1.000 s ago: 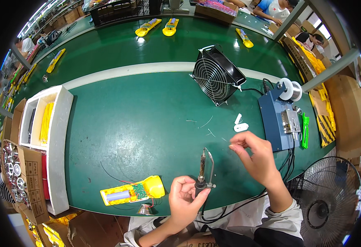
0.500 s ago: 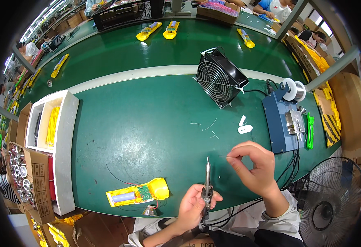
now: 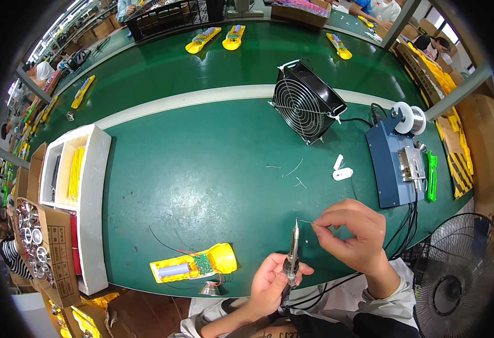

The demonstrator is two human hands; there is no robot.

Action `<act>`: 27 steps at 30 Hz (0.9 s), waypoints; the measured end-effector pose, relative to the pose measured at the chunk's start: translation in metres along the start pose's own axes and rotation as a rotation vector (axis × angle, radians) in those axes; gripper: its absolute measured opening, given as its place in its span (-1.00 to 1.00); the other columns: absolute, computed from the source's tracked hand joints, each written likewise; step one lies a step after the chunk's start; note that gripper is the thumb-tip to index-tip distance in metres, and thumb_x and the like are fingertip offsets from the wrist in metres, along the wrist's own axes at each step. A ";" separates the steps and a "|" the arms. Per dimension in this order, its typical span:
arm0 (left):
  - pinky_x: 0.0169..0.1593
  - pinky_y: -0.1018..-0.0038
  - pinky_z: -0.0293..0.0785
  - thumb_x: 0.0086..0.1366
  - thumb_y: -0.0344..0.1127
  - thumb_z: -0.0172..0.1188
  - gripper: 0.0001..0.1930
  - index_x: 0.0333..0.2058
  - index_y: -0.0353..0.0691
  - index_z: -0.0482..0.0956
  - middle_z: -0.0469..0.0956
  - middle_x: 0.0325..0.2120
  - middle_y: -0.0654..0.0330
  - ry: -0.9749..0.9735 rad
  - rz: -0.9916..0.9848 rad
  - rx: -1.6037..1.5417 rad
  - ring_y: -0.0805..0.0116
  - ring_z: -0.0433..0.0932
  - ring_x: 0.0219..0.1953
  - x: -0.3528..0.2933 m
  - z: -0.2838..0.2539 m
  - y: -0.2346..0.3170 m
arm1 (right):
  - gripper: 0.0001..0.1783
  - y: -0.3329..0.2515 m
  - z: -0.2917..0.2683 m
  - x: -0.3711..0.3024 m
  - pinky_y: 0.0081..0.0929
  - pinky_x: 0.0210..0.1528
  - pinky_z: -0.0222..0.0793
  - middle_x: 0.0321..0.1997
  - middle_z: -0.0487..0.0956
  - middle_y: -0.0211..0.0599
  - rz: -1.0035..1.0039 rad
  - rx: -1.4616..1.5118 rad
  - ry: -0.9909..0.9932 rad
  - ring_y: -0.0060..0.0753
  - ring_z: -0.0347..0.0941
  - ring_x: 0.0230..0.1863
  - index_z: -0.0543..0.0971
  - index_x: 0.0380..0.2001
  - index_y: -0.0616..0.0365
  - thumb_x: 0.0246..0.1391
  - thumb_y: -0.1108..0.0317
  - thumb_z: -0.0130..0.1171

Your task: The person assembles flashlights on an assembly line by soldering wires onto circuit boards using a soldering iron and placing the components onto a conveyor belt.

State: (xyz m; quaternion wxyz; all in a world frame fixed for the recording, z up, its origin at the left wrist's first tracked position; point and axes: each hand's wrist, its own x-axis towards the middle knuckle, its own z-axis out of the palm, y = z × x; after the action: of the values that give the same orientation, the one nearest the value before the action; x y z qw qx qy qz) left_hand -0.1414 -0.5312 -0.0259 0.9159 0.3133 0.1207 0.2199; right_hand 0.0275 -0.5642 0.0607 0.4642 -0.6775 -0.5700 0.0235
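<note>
My left hand (image 3: 269, 284) is wrapped round the handle of a soldering iron (image 3: 294, 245), its tip pointing away from me. Thumb and forefinger of my right hand (image 3: 357, 228) pinch a thin silvery wire (image 3: 306, 221), probably solder, whose end is at or very near the iron's tip; contact is too fine to tell. To the left lies an open yellow flashlight shell (image 3: 224, 259) with a green circuit board (image 3: 203, 264) and a lilac battery (image 3: 173, 270). Red and black leads come from it. A shiny reflector cup (image 3: 209, 289) lies by its near side, at the table edge.
A black fan (image 3: 306, 104) stands at the back, right of a blue soldering station (image 3: 385, 163) with a wire spool (image 3: 409, 118). White pieces (image 3: 342, 173) and wire snippets (image 3: 300, 183) lie mid-table. A foam box (image 3: 94, 208) is left. Beyond, yellow shells (image 3: 234, 38) rest on a green belt.
The thin wire in my right hand has come closer to the iron's tip, closing the earlier gap. The whole view has shifted slightly; the flashlight shell lies as before.
</note>
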 end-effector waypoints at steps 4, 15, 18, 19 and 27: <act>-0.35 0.53 0.24 0.26 -0.13 -0.10 -0.66 -0.15 -0.29 0.21 0.45 -0.32 -0.07 0.022 -0.019 0.008 0.48 0.26 -0.48 0.001 0.001 0.000 | -0.78 0.001 -0.001 0.003 -0.61 -0.58 0.31 -0.57 0.49 -0.33 -0.024 -0.025 -0.043 -0.43 0.42 -0.59 0.51 -0.54 0.17 -0.41 0.61 0.22; -0.34 0.53 0.26 0.26 -0.13 -0.09 -0.66 -0.15 -0.29 0.20 0.45 -0.28 -0.09 0.043 -0.016 0.003 0.48 0.28 -0.48 0.002 0.002 0.000 | -0.80 0.003 0.002 0.003 -0.62 -0.59 0.30 -0.59 0.50 -0.35 -0.003 -0.095 0.031 -0.45 0.41 -0.60 0.50 -0.55 0.16 -0.38 0.62 0.22; -0.35 0.54 0.25 0.26 -0.17 -0.08 -0.69 -0.18 -0.27 0.17 0.45 -0.28 -0.10 0.056 -0.017 0.009 0.50 0.27 -0.50 0.004 0.003 0.002 | -0.80 0.002 0.000 0.002 -0.62 -0.58 0.30 -0.59 0.50 -0.35 0.022 -0.103 0.033 -0.45 0.41 -0.59 0.50 -0.55 0.16 -0.37 0.62 0.22; -0.35 0.54 0.25 0.26 -0.17 -0.08 -0.69 -0.18 -0.27 0.17 0.45 -0.28 -0.10 0.054 -0.017 0.008 0.50 0.27 -0.50 0.004 0.003 0.001 | -0.80 0.002 -0.001 0.002 -0.62 -0.58 0.30 -0.58 0.50 -0.34 0.037 -0.103 0.029 -0.45 0.41 -0.59 0.51 -0.54 0.16 -0.36 0.62 0.23; -0.19 0.53 0.38 0.21 -0.46 -0.04 -0.79 -0.30 -0.17 0.07 0.44 -0.24 -0.14 0.126 -0.018 -0.049 0.32 0.44 -0.16 0.003 0.006 -0.006 | -0.81 0.002 -0.022 0.005 -0.62 -0.55 0.32 -0.51 0.49 -0.24 0.030 -0.166 -0.012 -0.44 0.42 -0.54 0.52 -0.49 0.23 -0.30 0.66 0.20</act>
State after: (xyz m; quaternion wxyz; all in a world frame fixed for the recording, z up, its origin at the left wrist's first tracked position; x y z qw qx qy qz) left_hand -0.1348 -0.5371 -0.0258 0.9158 0.2754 0.1757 0.2338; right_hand 0.0434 -0.5734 0.0740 0.4026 -0.7218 -0.5628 -0.0128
